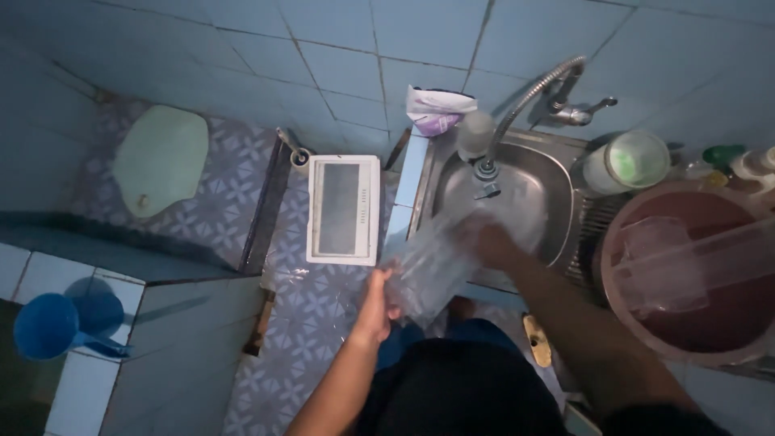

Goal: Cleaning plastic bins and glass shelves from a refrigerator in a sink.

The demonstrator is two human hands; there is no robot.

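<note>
- A blue dipper sits at the far left, on the tiled rim of a water basin whose white tiles form the near left corner.
- Beyond it, the floor is tiled in a grey-blue flower pattern, and the walls carry larger plain blue tiles with dark grout.
- A pale green lid lies on the floor by the far left wall.
- A white rectangular tray lies on the floor just left of the sink's edge.
- The left hand is closed around the near end of a clear plastic tray, which is held tilted across the sink's near left corner.
- The right hand is blurred; it presses against the tray's far end inside the bowl, but whether it grips cannot be told.
- The steel sink stands against the back wall, with a flexible tap arching over the bowl and water running from it.
- A plastic bag rests at the sink's far left corner.
- A white tub stands on the sink's far right edge, bottles just beyond it.
- A reddish basin sits at the right, holding clear plastic pieces.
</note>
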